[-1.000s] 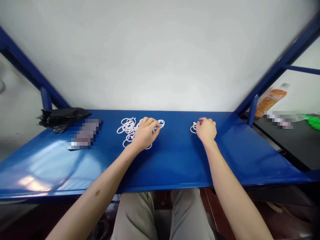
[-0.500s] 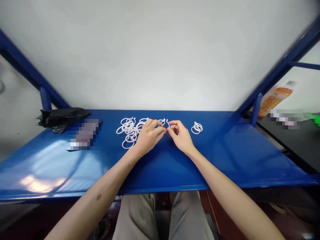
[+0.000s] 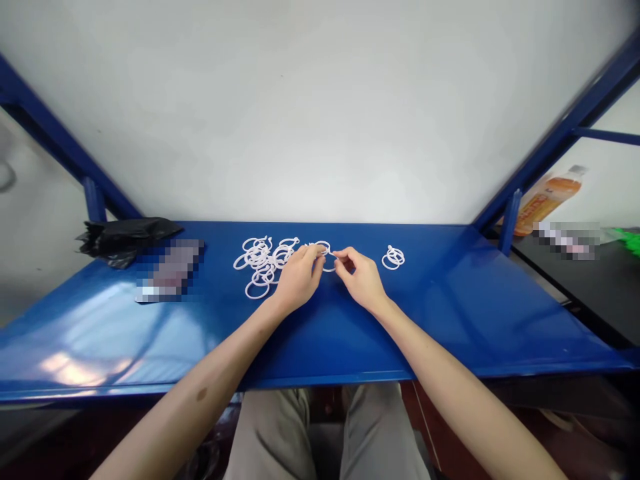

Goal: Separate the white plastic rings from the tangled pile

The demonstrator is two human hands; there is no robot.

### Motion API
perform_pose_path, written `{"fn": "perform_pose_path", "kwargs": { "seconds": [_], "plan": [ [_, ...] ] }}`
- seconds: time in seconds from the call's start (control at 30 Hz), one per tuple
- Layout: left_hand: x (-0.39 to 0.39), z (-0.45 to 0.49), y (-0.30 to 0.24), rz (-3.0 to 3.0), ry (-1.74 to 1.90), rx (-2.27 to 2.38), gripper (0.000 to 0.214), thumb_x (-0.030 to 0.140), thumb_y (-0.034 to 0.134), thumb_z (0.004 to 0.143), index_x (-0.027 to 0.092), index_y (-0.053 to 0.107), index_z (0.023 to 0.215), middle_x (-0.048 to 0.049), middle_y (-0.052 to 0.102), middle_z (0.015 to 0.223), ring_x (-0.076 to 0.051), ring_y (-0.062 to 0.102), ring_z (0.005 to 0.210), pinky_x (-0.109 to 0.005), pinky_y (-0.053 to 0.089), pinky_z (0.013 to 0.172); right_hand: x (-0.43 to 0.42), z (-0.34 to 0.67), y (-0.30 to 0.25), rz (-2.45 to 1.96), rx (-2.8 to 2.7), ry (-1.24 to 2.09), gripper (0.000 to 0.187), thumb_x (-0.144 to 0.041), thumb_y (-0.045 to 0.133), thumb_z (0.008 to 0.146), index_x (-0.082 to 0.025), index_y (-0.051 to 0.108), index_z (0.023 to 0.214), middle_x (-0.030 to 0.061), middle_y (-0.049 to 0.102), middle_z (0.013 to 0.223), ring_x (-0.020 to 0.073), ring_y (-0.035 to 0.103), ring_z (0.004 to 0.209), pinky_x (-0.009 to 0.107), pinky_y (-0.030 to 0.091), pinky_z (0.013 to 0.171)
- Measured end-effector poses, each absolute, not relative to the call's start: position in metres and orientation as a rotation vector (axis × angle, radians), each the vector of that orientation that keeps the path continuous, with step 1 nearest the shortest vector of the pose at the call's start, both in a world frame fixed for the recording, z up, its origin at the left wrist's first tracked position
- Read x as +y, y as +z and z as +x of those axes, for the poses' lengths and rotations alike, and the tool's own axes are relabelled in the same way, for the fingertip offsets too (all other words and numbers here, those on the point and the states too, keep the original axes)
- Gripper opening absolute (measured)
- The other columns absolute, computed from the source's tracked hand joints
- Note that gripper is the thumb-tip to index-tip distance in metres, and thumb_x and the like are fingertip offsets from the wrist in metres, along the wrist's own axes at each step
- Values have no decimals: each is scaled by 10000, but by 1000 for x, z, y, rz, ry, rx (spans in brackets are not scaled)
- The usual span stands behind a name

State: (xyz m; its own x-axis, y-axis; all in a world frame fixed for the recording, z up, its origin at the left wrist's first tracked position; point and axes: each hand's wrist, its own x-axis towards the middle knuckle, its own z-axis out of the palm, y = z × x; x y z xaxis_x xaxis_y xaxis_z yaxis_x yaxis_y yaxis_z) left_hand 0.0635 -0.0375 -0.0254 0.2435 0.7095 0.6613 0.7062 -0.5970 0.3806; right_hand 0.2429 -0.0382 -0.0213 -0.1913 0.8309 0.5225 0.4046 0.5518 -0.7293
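Note:
Between my two hands is a white plastic curtain ring (image 3: 329, 269), its lower arc showing below the fingertips. My left hand (image 3: 300, 277) pinches it from the left, and thumb and forefinger of my right hand (image 3: 364, 277) close on its right side. Another white loop shows just behind the left fingertips; whether the two are linked I cannot tell. Left of my left hand lies a loose pile of white curtain rings (image 3: 257, 289), partly hidden by that hand. A small cluster of similar rings (image 3: 393, 257) rests to the right of my right hand.
The blue tabletop (image 3: 325, 347) meets a pale wall behind. On the left are a black plastic bag (image 3: 125, 237) and a blurred flat item (image 3: 173, 270). Blue frame posts (image 3: 510, 223) rise at the sides. An orange bottle (image 3: 550, 200) stands beyond the right post.
The ring between my hands has turned, its arc now hanging below the fingertips. My left fingers have curled in more. The pile and the right cluster stay put.

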Motion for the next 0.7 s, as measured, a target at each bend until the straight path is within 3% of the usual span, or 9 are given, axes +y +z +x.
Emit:
{"fn": "perform_pose_path", "kwargs": {
  "seconds": [0.23,0.53,0.7],
  "plan": [
    [-38,61,-29,2572,1371,1333,153,215,451,1010,207,593,1068,-68,697,994,-199,628,930,-348,528,837,-41,245,-22,-1032,-1947,346,154,-298,528,979,-252,673,956,48,709,909,219,643,847,355,520,799],
    [-40,60,-22,2652,1378,1237,189,229,439,1026,198,616,1084,-70,698,967,-193,585,880,-335,512,799,-41,248,-21,-959,-2056,207,229,-307,471,1026,-243,689,996,60,692,883,227,588,834,362,501,802],
    [-30,58,-24,2707,1211,1375,312,311,438,1033,196,626,1253,-87,719,1157,-230,600,1049,-425,478,992,-30,254,-17,-1087,-1990,115,238,-297,470,1021,-228,694,1062,82,705,995,239,607,938,378,495,866]
  ]
}}
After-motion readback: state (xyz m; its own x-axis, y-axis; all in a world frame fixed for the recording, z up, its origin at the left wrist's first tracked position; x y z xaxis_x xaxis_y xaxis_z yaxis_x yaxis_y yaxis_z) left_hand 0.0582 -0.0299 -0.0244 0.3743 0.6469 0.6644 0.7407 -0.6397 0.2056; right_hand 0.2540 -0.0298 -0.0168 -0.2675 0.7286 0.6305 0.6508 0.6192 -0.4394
